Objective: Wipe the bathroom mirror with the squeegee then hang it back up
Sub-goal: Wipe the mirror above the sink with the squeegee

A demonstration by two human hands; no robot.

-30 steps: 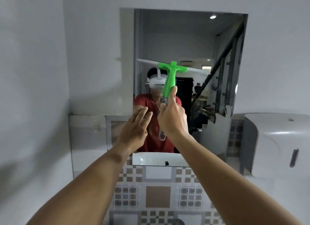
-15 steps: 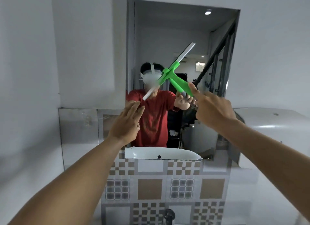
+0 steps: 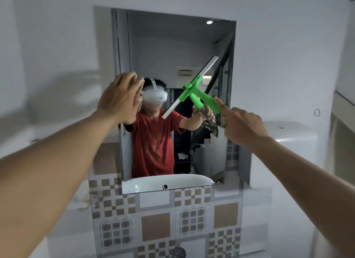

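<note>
From the head camera we look straight at the bathroom mirror point(image 3: 172, 52), a tall pane fixed to the pale wall point(image 3: 57, 36) above a band of brown-and-white patterned tiles point(image 3: 155, 227).

Our right hand point(image 3: 243, 123) is raised at the right side of the glass, closed around the grey lower end of the green squeegee point(image 3: 199, 98), with the index finger laid straight along the handle. The handle slants up and to the left from the hand. The pale blade runs on a diagonal from lower left to upper right, over the right half of the mirror; we cannot tell whether it presses on the glass.

Our left hand point(image 3: 120, 98) holds nothing. It is lifted at the mirror's left edge with the palm turned away and the fingers spread loosely; whether it touches the surface we cannot tell.

In the glass we see the reflection of a person in a red shirt wearing a white headset, and along the bottom, a white basin rim. A white dispenser point(image 3: 288, 142) sits on the wall right of the mirror.
</note>
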